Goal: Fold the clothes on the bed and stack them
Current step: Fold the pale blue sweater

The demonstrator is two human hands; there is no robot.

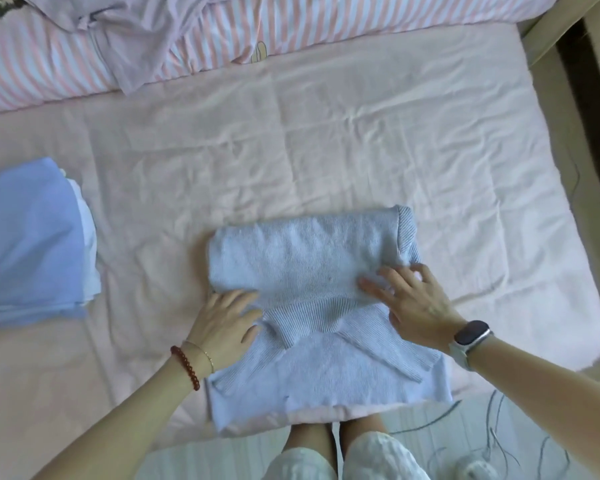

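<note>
A pale grey-blue knit sweater (305, 258) lies partly folded at the near edge of the bed, its far half doubled over toward me and its sleeves crossed on the near half. My left hand (222, 323) rests flat on the fold's left end, fingers straight. My right hand (409, 299) presses on the fold's right end with spread fingers. A folded stack (28, 244) with a light blue garment on top sits at the left edge of the bed.
The bed (326, 150) has a wrinkled pink sheet. A pink-striped duvet (291, 26) and a loose lilac garment (142, 39) lie along the far side. A bed frame and dark gap (582, 81) run at the right. Cables (492, 431) trail on the floor by my legs.
</note>
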